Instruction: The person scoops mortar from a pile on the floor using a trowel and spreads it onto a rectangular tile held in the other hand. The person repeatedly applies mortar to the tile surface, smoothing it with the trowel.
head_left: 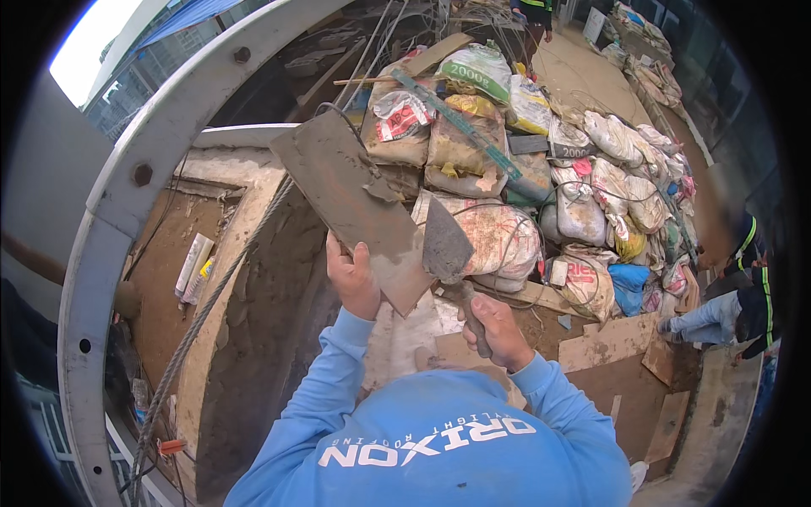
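Observation:
My left hand (pixel 355 280) grips the lower left edge of a long board (pixel 346 190), tilted and smeared with wet grey mortar. A thicker lump of mortar (pixel 382 188) sits along the board's right edge. In my right hand (pixel 498 329) is the handle of a pointing trowel (pixel 448 241), its grey, mortar-coated blade pointing up and away from me. The blade is just right of the board; I cannot tell whether they touch. Both my sleeves are blue. Left of the board, a grey mortar-faced wall (pixel 262 329) drops away below my left arm.
Stacked filled sacks (pixel 481 232) lie ahead and right, with a teal bar (pixel 456 122) across them. A steel frame (pixel 127 194) curves along the left, beside a taut wire rope (pixel 207 317). Sealant tubes (pixel 194 266) lie left. People (pixel 735 304) are at right; another (pixel 534 21) stands far ahead.

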`<action>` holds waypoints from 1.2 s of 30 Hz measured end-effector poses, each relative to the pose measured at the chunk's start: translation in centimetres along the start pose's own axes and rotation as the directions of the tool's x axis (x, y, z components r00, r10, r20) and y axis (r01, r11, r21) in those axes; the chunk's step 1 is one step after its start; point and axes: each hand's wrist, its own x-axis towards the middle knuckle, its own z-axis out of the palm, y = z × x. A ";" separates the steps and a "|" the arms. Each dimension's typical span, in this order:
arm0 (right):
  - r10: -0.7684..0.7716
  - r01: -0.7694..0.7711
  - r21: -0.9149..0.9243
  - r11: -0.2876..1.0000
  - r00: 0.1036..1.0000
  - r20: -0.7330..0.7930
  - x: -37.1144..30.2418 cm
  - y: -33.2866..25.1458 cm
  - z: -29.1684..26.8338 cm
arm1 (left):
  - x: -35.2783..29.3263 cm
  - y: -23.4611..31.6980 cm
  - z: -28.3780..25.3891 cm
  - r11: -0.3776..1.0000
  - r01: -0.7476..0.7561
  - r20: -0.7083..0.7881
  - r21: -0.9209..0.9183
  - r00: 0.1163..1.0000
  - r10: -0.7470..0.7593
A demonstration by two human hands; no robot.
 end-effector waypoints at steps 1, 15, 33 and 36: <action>0.069 -0.067 0.095 0.993 0.998 -0.016 0.1 1.2 0.4 | -0.7 -0.1 0.5 0.999 -0.019 -0.024 0.039 0.999 0.020; -0.007 -0.113 0.472 0.874 0.970 0.244 7.3 1.6 8.3 | -4.3 -1.3 -3.7 0.718 -0.476 0.332 0.508 0.877 0.347; 0.136 -0.200 0.213 0.956 0.950 0.280 7.6 4.9 11.3 | -2.1 3.5 -9.0 0.840 -0.053 0.046 0.540 0.998 0.034; 0.078 -0.192 0.338 0.921 0.943 0.323 9.5 3.4 14.5 | -3.3 1.6 -10.6 0.691 -0.330 0.230 0.642 0.944 0.237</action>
